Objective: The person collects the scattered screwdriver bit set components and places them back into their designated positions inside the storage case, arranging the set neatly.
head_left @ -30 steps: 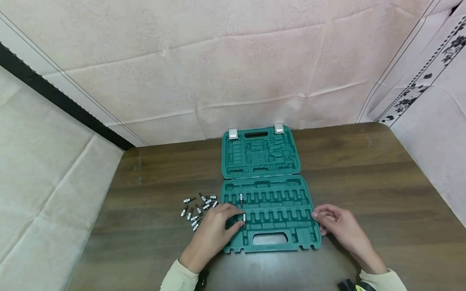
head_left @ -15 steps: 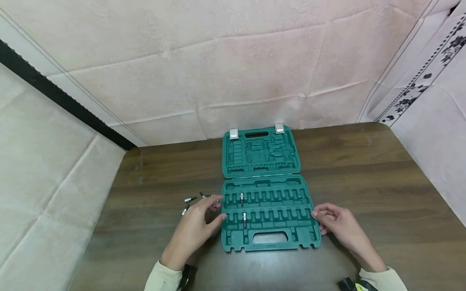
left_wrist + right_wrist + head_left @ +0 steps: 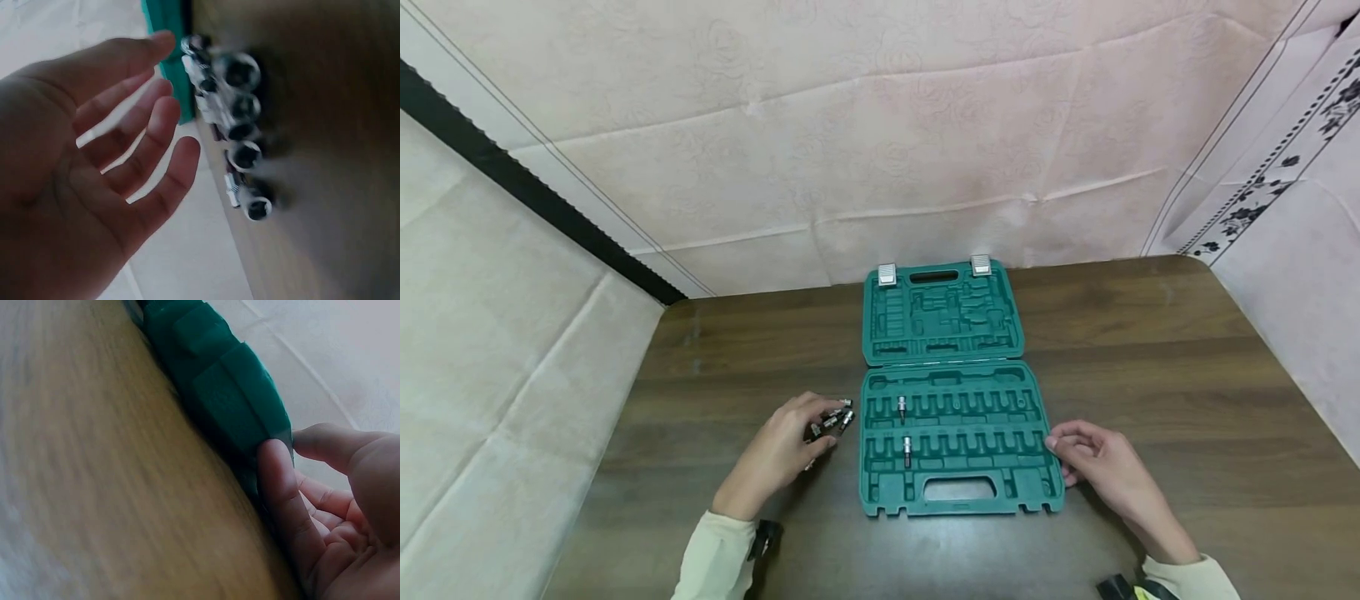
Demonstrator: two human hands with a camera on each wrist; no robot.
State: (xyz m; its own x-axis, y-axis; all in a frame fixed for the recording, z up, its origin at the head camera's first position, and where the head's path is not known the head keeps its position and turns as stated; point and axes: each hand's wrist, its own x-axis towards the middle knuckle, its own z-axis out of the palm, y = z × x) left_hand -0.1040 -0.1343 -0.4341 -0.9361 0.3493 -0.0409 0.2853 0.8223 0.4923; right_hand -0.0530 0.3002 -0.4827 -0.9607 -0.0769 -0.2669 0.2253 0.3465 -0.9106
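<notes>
Socket bits [image 3: 831, 421] lie loose at the left hand [image 3: 778, 446], which has moved from the green case [image 3: 943, 363], fingers apart; two sit inside, right hand [image 3: 1101, 467] pinching the edge

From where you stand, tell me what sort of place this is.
Probably a makeshift tabletop workspace: a wood-look table, pale creased sheeting behind it, and an open green case beside small metal sockets.
</notes>
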